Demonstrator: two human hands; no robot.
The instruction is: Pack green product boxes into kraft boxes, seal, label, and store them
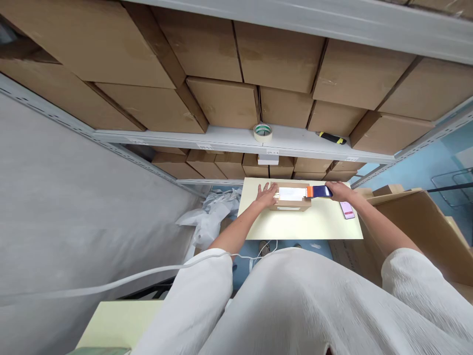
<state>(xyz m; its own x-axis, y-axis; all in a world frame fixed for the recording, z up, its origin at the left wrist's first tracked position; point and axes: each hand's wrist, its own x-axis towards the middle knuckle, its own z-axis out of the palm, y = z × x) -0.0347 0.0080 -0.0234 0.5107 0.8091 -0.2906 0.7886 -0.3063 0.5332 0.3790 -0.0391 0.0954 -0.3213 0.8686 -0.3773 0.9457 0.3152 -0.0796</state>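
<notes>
A small cardboard box (290, 203) lies on the pale yellow tabletop (295, 228). Across its top runs a bright white strip (291, 194), too glaring to make out as tape or label. My left hand (266, 195) rests on the box's left end, fingers spread. In my right hand (337, 190) is a dark blue and orange tape dispenser (320, 191), its orange end at the right end of the box. The fingers of that hand are wrapped round the far side of the dispenser. A phone (347, 210) with a lit screen lies just below my right wrist.
A metal shelf (229, 141) full of cardboard boxes stands ahead, bearing a tape roll (262, 132) and a utility knife (331, 138). White plastic bags (209, 217) lie left of the table, a large open carton (421, 231) right. A white cable (148, 274) crosses at left.
</notes>
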